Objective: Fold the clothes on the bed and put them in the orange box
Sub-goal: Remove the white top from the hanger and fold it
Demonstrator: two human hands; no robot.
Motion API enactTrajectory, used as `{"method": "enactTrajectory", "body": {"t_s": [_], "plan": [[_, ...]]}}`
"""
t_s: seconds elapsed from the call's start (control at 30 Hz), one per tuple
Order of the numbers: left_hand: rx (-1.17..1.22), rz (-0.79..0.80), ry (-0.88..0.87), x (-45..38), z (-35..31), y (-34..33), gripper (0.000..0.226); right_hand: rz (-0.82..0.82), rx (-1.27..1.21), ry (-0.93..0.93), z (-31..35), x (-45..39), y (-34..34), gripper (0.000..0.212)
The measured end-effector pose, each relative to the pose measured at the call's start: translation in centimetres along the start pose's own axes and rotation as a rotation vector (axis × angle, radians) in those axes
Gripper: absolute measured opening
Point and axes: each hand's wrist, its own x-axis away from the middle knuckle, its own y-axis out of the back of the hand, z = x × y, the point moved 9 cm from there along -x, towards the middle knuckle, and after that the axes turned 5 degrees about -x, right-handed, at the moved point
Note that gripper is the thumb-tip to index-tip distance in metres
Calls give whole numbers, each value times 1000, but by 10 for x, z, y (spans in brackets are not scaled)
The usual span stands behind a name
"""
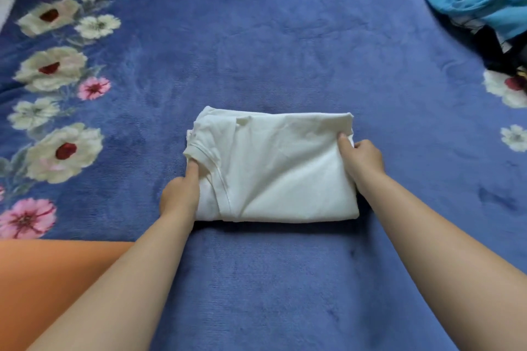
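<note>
White shirt (273,168) — folded, unmarked — gripped by left hand (179,194), right hand (362,159).

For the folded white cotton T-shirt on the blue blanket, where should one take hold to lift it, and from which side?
Probably at its two short ends, coming in from left and right. The folded white cotton T-shirt lies flat as a wide rectangle, layers stacked, so fingers slid under both ends should keep the fold together. The left hand and right hand already grip there; the orange box sits near left.
</note>
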Motion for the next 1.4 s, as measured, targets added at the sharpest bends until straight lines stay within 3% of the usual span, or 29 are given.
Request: {"method": "enactTrajectory", "body": {"t_s": [0.1,0.17,0.2,0.27,0.3,0.37,0.43,0.5,0.53,0.57,0.6,0.73,0.77,0.9,1.03,1.13,1.17,1.27,1.4], "plan": [[282,189,87,-2,1,-10,100,176,-86,-28,-9,6,-6,45],[359,319,117,5,1,-24,117,333,-321,-103,-22,18,-18,37],[408,338,112,8,0,-29,105,409,-410,-131,-28,28,-24,33],[476,306,91,19,-6,-33,58,479,-549,-151,-38,47,-28,33],[494,313,97,26,-8,-36,46,494,-622,-136,-40,55,-27,42],[541,367,64,42,-13,-40,33,539,-733,-124,-46,70,-24,81],[554,405,6,59,-14,-34,24,579,-822,-133,-48,86,-14,95],[574,460,-35,82,-13,-27,17,599,-900,-152,-45,106,5,78],[586,501,-65,94,-15,-24,13,615,-923,-155,-43,112,16,53],[590,534,-92,107,-18,-21,10,609,-914,-161,-40,118,29,26],[615,572,-110,119,-21,-17,12,592,-922,-144,-36,122,42,21],[741,693,-205,166,-36,10,34,641,-816,-8,0,158,84,29],[769,712,-229,179,-39,23,35,639,-823,7,10,169,92,20],[905,748,-325,227,-42,89,36,761,-853,67,58,224,105,52],[1127,707,-435,258,-35,167,29,850,-824,173,101,277,110,31],[1255,853,-479,277,-23,218,61,929,-769,261,135,319,106,24],[1270,852,-478,276,-14,234,73,967,-748,281,146,335,100,25],[1175,677,-381,252,24,273,94,1042,-693,308,168,370,71,61],[1008,540,-384,229,56,329,80,1048,-639,293,184,407,9,65]]}}
